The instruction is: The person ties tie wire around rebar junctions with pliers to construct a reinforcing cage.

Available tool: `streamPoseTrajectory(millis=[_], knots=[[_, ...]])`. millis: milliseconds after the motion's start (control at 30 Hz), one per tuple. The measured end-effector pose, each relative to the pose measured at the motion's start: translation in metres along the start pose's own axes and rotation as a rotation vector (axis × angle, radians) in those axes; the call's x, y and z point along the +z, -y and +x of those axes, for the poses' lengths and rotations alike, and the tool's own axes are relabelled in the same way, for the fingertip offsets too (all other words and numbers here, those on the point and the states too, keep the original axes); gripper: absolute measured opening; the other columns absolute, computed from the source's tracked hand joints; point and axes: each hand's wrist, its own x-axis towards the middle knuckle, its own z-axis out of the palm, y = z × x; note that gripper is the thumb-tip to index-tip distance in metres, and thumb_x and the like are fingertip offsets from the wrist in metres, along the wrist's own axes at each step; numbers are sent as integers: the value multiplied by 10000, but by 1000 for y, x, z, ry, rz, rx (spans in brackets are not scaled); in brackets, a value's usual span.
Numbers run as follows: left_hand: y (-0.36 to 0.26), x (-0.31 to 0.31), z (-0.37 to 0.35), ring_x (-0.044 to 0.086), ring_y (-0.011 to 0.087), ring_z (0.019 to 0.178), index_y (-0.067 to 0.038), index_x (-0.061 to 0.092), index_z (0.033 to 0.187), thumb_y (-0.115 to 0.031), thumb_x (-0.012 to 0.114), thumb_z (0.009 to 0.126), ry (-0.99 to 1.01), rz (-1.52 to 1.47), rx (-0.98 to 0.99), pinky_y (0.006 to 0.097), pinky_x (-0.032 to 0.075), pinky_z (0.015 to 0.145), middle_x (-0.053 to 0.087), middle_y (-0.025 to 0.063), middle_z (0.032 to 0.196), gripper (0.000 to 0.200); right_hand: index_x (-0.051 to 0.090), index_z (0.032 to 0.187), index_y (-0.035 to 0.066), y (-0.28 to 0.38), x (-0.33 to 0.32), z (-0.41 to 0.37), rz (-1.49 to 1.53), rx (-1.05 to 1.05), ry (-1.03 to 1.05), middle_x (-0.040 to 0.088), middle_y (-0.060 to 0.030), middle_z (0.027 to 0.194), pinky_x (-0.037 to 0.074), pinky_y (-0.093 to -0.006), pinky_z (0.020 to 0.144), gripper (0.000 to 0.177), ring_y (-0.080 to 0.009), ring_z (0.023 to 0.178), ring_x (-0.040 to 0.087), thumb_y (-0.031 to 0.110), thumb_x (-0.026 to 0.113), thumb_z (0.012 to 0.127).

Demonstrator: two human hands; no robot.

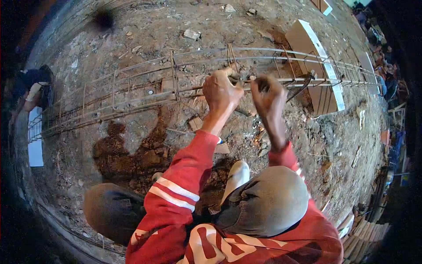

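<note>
A long rebar cage (176, 77) of thin rods and square stirrups crosses in front of me, raised above the dirt. My left hand (223, 93) is closed at its middle, thumb and fingers curled around the lower end of a stirrup (231, 55). Just to the right, my right hand (269, 94) is curled into a fist close by the same joint; I cannot tell what its fingers hold. A dark curved metal tool (301, 88) shows beside that fist, overlapping the cage rods.
A pale rectangular block (314, 66) stands under the cage on the right, and another white block (35, 136) at its left end. A person (37, 90) is at the far left. Stones and scraps litter the dirt ground (145, 26). Stacked wood strips (365, 240) lie lower right.
</note>
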Motion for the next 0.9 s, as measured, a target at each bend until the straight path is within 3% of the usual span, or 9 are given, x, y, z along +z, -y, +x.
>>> streamPoseTrajectory(millis=[133,267,333,467,600,667,767,800,900], knots=[[9,8,-2,697,261,661,-55,728,783,-116,764,700,-23,-116,92,342,517,611,711,124,742,109,727,1039,24,-18,27,-49,1149,916,49,710,-96,903,549,-306,695,281,-180,766,670,197,620,847],[8,6,-5,696,262,663,-57,727,800,-128,772,707,-17,-85,78,352,514,606,709,128,751,126,705,1085,40,-18,30,-19,1198,927,236,689,-123,973,547,-375,708,308,-244,816,673,233,615,863],[6,4,-6,696,267,666,-59,727,804,-129,773,707,-19,-101,88,355,514,608,708,130,754,128,675,1123,63,-25,25,-14,-145,503,422,648,-148,1016,530,-455,733,320,-333,846,652,270,602,890],[16,19,-10,654,324,674,-81,710,751,-115,764,666,-174,-142,216,419,475,652,677,126,713,106,670,1019,72,10,5,-33,-662,-239,5,644,-191,956,497,-488,754,289,-386,848,624,299,657,839],[18,21,-9,641,296,675,-120,702,720,-115,759,658,-190,-150,251,411,436,695,675,104,718,85,646,990,81,-3,-19,-63,-478,-276,90,653,-184,881,492,-475,735,232,-368,808,626,238,662,819],[22,24,-10,634,280,700,-131,701,741,-114,750,656,-175,-182,295,403,416,708,667,77,724,100,625,910,84,-2,-38,-94,-363,178,524,638,-166,770,493,-472,705,124,-361,739,619,177,638,828],[24,24,-13,623,262,718,-137,701,776,-107,749,638,-205,-132,354,395,399,703,658,60,740,149,675,815,22,9,-81,-92,-490,-91,284,677,-138,754,487,-424,756,150,-346,744,642,156,636,869],[24,23,-14,623,262,718,-137,701,776,-107,749,638,-206,-138,349,395,399,703,658,60,740,149,676,1047,30,22,-109,-91,-748,416,675,701,-147,1021,479,-417,903,237,-301,988,654,193,644,878],[25,24,-14,618,256,732,-132,695,789,-102,752,616,-232,-116,390,394,396,704,658,54,757,185,657,1082,28,38,-114,-95,-641,428,672,684,-152,1060,466,-416,925,263,-297,1025,636,195,645,879]])
